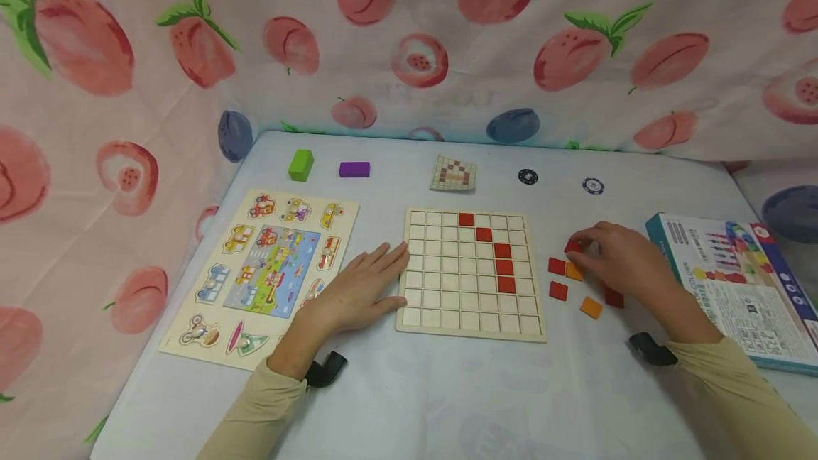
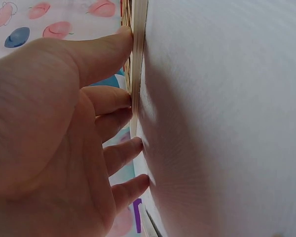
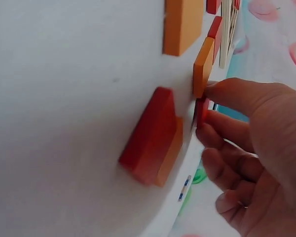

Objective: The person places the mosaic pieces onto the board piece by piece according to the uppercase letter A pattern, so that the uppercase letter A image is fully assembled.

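Hands on the pale tabletop: my left hand lies flat and relaxed, fingertips against the left edge of the wooden grid board, holding nothing. My right hand pinches a red tile just right of the board, among loose red and orange tiles. Farther back sit a green block, a purple block and a pattern card.

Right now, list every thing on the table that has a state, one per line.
left hand: flat, fingertips against the grid board's left edge
right hand: pinches a red tile
grid board: flat, five red tiles set in a diagonal run
loose tiles: red and orange, scattered beside the board
vehicle puzzle: flat, pieces seated
box: closed, lying flat
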